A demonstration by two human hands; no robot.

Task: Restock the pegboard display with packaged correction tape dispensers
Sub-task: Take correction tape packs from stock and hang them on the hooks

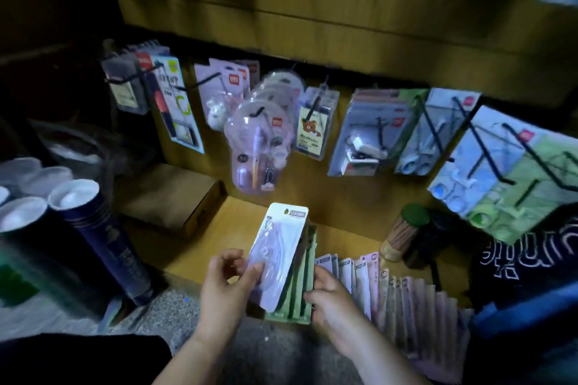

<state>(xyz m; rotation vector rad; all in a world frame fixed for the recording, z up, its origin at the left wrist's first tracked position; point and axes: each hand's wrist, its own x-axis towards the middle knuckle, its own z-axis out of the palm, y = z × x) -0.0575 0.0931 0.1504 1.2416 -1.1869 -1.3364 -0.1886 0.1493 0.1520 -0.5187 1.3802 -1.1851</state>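
Observation:
My left hand (223, 283) pinches a pale purple packaged correction tape dispenser (280, 255) by its lower edge, tilted up off the pile. Behind it stands a stack of green-backed packages (301, 294), and my right hand (331, 297) grips that stack from the right side. More pink and purple packages (397, 300) lie fanned out in a row to the right on the floor. Above, the wooden pegboard display (312, 40) carries black hooks (469, 131) loaded with blister packs of stationery.
Blue cylindrical tubes (103, 237) with white caps stand at the left. A brown cardboard box (175, 197) sits on the low shelf. A jar with a dark green lid (406, 231) stands at the right, beside dark clothing with white lettering (528, 253).

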